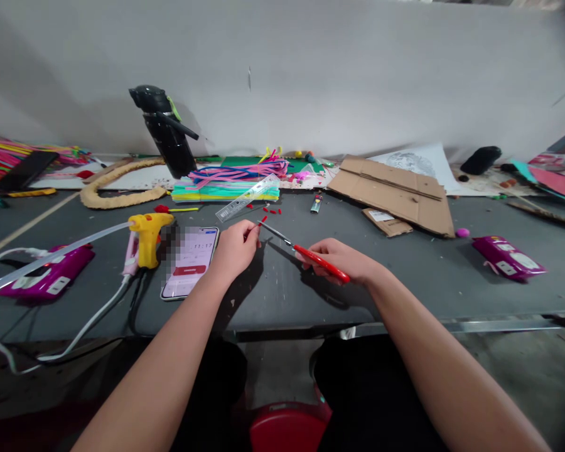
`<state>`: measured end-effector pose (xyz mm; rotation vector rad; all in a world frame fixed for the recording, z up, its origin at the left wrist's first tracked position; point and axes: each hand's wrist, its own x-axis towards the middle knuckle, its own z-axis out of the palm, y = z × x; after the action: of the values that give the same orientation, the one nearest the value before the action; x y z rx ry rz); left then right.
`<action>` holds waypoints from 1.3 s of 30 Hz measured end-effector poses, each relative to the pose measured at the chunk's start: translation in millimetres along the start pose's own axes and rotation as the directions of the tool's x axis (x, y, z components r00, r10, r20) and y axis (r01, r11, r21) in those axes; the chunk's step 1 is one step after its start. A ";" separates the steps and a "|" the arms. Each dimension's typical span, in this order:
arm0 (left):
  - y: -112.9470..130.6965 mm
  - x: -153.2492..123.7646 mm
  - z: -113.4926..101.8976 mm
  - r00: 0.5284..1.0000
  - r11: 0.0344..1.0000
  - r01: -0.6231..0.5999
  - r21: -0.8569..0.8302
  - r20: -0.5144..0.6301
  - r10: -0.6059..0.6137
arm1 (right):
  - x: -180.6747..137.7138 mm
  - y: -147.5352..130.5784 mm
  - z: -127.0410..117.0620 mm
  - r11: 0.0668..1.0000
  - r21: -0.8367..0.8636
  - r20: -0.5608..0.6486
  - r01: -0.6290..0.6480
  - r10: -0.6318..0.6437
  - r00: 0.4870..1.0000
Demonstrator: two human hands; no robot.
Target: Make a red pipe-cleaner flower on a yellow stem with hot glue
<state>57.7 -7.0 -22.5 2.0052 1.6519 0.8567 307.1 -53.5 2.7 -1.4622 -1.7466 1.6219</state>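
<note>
My left hand (238,247) is closed in a pinch on a short length of red pipe cleaner (264,219), mostly hidden by the fingers. In my right hand (339,258) is a pair of scissors (321,262) with red handles. Their metal blades point left, with the tips at the red piece beside my left fingertips. Several small cut red bits (272,211) lie on the table just beyond. A clear ruler (247,198) leans over a stack of bright coloured strips (226,189) behind my left hand.
Left of my forearm are a phone (193,276), a yellow glue gun (149,238) with cords and a purple packet (70,270). A black bottle (169,141) stands behind. Farther right are a lighter (316,203), cardboard (390,191) and another purple packet (507,257). The table's front edge runs below my wrists.
</note>
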 end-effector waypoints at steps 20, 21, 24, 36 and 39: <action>-0.7 -2.0 -0.6 0.999 1.000 0.026 -0.001 0.026 -0.026 | -1.1 -2.9 0.9 0.999 -0.025 0.022 0.027 -0.027 0.999; -1.2 -1.8 -0.5 0.999 1.000 0.029 -0.002 0.035 -0.029 | -1.0 -3.5 0.8 0.999 -0.027 0.023 0.020 -0.020 1.000; -2.4 -2.0 -1.2 0.998 0.999 0.036 -0.003 0.054 -0.035 | 0.8 -4.3 -0.1 1.000 -0.031 0.029 0.000 0.001 1.000; -8.2 -10.2 -9.4 0.990 0.995 0.089 0.036 0.107 -0.092 | 8.0 -7.2 -4.3 0.996 0.050 0.077 -0.070 0.066 0.995; -10.2 -10.3 -10.0 0.990 0.995 0.093 0.046 0.099 -0.097 | 8.9 -7.0 -4.6 0.995 0.051 0.075 -0.086 0.082 0.994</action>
<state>42.4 -15.5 -23.9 1.9463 1.7053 0.6812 304.0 -42.4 6.9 -1.4871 -1.6865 1.7718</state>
